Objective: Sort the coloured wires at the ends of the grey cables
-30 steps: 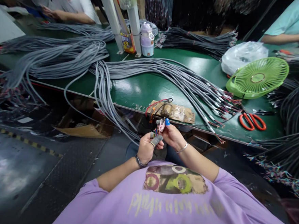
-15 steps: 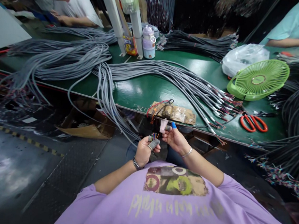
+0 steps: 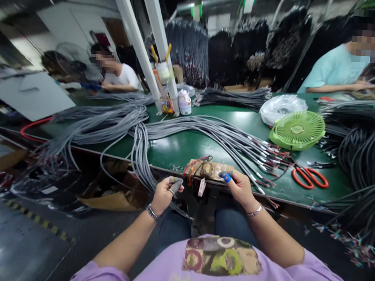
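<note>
1. In the head view, left hand (image 3: 165,193) and right hand (image 3: 240,188) in near-closed thumb-and-finger pinches; cannot tell whether gripping anything.
2. Dangling between: pale-pink plastic clip (image 3: 201,187), just below worn brown flat board (image 3: 215,170).
3. Risk from a hard tug: snagging of drooping grey round cables (image 3: 141,150) on green bench (image 3: 174,150).
4. Hard to make out: fingertips, blurred; lower cable ends, in shadow.

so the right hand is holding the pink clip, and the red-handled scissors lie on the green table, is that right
Not quite: in the head view, the pink clip is apart from the right hand, between it and the left hand. The red-handled scissors do lie on the green table.
</note>
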The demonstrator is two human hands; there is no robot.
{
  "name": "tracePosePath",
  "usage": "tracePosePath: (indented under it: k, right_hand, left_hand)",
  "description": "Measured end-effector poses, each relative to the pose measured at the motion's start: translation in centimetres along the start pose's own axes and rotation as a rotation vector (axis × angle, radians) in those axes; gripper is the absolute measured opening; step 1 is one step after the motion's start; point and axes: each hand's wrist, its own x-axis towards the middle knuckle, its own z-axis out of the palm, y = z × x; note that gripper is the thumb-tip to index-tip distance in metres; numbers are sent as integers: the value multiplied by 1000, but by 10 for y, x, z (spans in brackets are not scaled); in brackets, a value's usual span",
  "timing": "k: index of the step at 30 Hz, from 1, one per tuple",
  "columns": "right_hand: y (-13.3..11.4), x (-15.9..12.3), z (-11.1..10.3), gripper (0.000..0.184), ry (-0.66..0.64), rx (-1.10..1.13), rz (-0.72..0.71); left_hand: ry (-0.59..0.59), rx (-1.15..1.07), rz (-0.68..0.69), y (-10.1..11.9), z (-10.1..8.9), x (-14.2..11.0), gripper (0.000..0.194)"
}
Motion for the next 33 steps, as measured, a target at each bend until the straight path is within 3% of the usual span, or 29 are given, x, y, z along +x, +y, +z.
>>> tracePosePath:
  k: [5, 8, 9, 10, 17, 24, 33]
  right_hand:
    - [20, 15, -1, 25, -39, -115, -30]
    - [25, 13, -2, 27, -23, -71, 1]
    - [26, 13, -3, 26, -39, -36, 11]
    - [26, 13, -4, 25, -50, 1, 26]
    - [28, 15, -9, 25, -46, 171, 105]
    - [26, 12, -10, 21, -60, 171, 58]
    - [28, 11, -10, 20, -70, 182, 61]
  left_hand:
    - [-27, 278, 197, 22, -4, 96, 24]
    - [-62, 786, 265, 28, 4, 154, 26]
    - [-82, 1000, 303, 30, 8, 171, 29]
    - [-85, 1067, 325, 31, 13, 186, 32]
    - [-192, 1317, 432, 30, 64, 271, 61]
    - [-294, 1474, 466, 18, 91, 322, 64]
    - [-451, 1597, 501, 37, 93, 333, 42]
